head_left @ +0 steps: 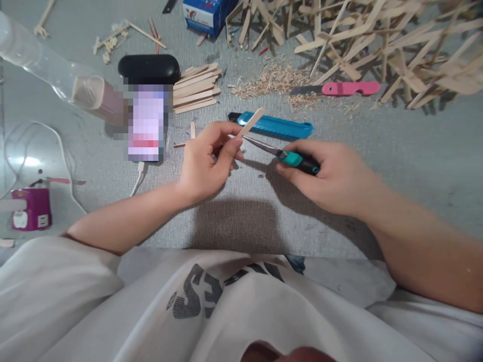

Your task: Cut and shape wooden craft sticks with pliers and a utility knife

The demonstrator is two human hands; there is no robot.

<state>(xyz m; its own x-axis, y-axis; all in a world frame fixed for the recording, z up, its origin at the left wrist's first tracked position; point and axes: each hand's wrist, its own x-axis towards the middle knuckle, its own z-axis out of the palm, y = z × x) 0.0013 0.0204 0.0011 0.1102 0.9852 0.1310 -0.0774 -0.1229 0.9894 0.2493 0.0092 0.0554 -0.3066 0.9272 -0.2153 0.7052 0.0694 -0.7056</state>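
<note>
A: Left hand?
B: Your left hand (211, 161) is half curled, thumb and fingers pinched on a flat, pale wooden craft stick (253, 120) with a rounded end.
A: Where's that stick relative to the blue plastic box cutter (279, 125)?
B: Over its left end in view. Held slanted, rounded end pointing away from you and right.
A: Right hand?
B: Your right hand (328, 171) is closed round long-nosed metal pliers with teal-and-black grips (292, 158), on your side of the cutter. Nose points left, tips at the stick's near end, by your left fingertips. Can't tell if the jaws bite wood.
A: Around the cutter?
B: Beyond it, right: a pink-handled knife with a grey blade (350, 89). Beyond, more central: a scatter of fine pale wood shavings (269, 80). Past those, right: a loose heap of pale wooden sticks (341, 65). Beyond and left: a row of flat pale sticks (196, 90). Well left: a smartphone with a pixelated screen (147, 120).
</note>
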